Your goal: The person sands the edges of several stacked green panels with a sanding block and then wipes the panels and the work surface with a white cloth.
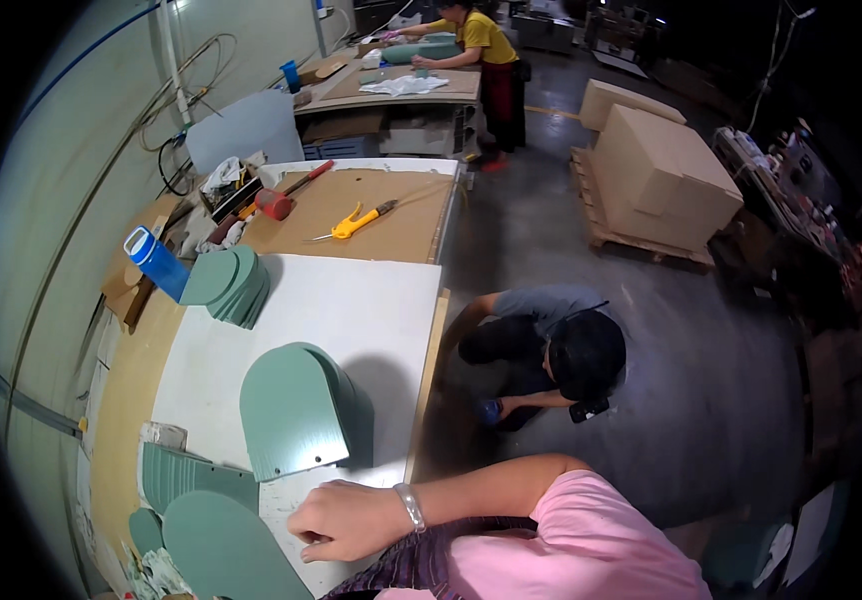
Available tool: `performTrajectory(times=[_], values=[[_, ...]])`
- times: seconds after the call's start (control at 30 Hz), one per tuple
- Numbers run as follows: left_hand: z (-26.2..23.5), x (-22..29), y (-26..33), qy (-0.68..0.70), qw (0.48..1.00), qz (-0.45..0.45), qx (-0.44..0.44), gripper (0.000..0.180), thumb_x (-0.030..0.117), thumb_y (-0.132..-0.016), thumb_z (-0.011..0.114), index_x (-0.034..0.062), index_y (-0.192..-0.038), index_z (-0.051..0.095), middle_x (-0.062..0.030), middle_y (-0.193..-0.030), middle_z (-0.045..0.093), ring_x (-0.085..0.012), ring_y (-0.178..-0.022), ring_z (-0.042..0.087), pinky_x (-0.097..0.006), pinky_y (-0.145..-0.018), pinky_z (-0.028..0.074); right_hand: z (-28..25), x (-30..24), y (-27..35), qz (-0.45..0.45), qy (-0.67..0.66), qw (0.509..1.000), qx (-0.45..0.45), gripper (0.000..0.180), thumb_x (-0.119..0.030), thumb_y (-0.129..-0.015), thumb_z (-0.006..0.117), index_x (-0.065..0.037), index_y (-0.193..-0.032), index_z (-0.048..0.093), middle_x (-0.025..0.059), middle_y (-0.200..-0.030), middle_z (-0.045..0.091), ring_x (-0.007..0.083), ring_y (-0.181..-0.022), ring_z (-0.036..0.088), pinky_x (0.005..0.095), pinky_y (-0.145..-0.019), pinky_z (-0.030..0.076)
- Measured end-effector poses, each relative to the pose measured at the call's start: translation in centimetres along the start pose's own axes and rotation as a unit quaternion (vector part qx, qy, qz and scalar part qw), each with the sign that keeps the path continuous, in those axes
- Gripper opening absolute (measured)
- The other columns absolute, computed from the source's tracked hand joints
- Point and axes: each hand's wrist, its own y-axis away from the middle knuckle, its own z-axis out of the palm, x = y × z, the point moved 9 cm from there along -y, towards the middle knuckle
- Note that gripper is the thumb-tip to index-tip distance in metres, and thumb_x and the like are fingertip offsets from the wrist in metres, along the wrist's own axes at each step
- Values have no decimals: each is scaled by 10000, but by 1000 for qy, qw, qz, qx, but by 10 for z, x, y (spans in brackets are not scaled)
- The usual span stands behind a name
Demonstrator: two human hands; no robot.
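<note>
My right hand [341,520], with a silver bracelet [410,507] at the wrist, is over the near edge of the white work surface [371,300]. Its fingers are curled in; whatever they may hold is hidden. Just beyond it stands a stack of green round-topped panels [294,412], with small dark holes along the straight edge. To its left leans a large green rounded panel [226,550], beside a row of thinner green panels [191,475]. My left hand is not in view.
A co-worker [576,340] crouches right of the bench. Another person in yellow [486,45] works at the far table. Behind the panels lie a smaller green stack [231,285], a blue bottle [156,262], a yellow air gun [356,220] and a red mallet [273,204]. Cartons [661,180] sit on a pallet.
</note>
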Motion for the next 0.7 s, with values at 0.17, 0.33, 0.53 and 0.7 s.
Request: performTrajectory(times=[0.17,0.33,0.53,0.7], values=[[-20,-33,8,-54,958,-201,-195,318,61,-847,643,60,-1165,662,-269,-1131,611,-361,-865,615,-380,-746,505,63,-48,-23,-123,108,980,118,335,-217,-747,710,-29,-941,512,135,-1041,511,304,-975,523,407,-745,469],[-53,-60,43,-227,925,-26,-303,392,242,-791,715,15,-1100,635,-135,-1098,603,-184,-1039,567,-343,-862,455,200,-32,-64,-82,130,988,8,332,-317,-730,698,-19,-810,573,179,-885,583,351,-858,574,451,-767,460],[5,-102,68,-55,888,19,-455,280,224,-823,684,11,-1005,677,-144,-815,683,-168,-682,616,-350,-673,511,227,36,-27,105,108,980,130,282,-264,-874,592,-28,-732,649,193,-697,619,364,-620,590,447,-567,449],[-51,-135,79,204,904,-171,-336,216,134,-902,624,31,-1091,630,-54,-779,683,-71,-649,577,-246,-588,481,228,110,-16,229,20,953,198,512,-317,-974,541,-12,-582,420,2,-536,331,98,-565,301,327,-489,280]])
